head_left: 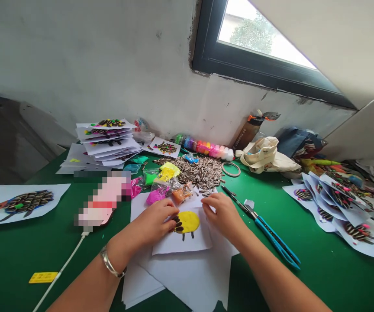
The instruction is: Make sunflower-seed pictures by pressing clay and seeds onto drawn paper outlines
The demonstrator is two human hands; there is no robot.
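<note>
A sheet of white paper (pixel 185 246) carries a yellow clay oval (pixel 190 221) with two small dark legs below it. Several dark striped sunflower seeds (pixel 178 226) overlap on the oval's left end. My left hand (pixel 156 221) is over the sheet's left side, thumb and forefinger bent closed at those seeds. Whatever is between these fingertips is hidden. On the other side my right hand (pixel 224 212) rests near the sheet's upper right corner, fingers curled in together. Anything in its grip is too small to make out. Larger white sheets (pixel 193 277) lie beneath.
Behind the sheet are bagged coloured clays (pixel 167 172) and a sunflower seed heap (pixel 203 171). A blue cutter (pixel 276 242) lies to the right, beside a pen (pixel 232 195). Finished seed pictures (pixel 356 216) and a stacked pile (pixel 109 145) flank the workspace. A cable (pixel 63 268) crosses lower left.
</note>
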